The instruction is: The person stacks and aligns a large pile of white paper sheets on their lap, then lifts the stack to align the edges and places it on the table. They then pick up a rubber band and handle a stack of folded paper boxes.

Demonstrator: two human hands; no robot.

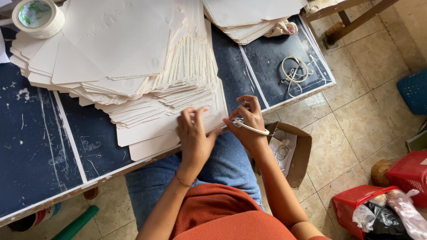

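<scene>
A seated person in blue jeans and a rust-orange top works at the edge of a dark blue worktable point(40, 151). The left hand point(193, 138) has its fingers curled, pinching the near edge of a fanned stack of cream paper sheets point(147, 89) that spreads away from both hands across the tabletop. The right hand point(247, 120), just beside it, is closed with fingertips together on the sheets' corner, a pale rubber band point(251, 128) looped across it. Beyond the right hand lie a loose tangle of pale rubber bands point(296, 73) and a second, smaller paper pile point(249, 15). Far past the left hand sits a roll of white tape point(38, 17). Below the right wrist, an open brown cardboard box point(302, 153) rests on the tiled floor.
</scene>
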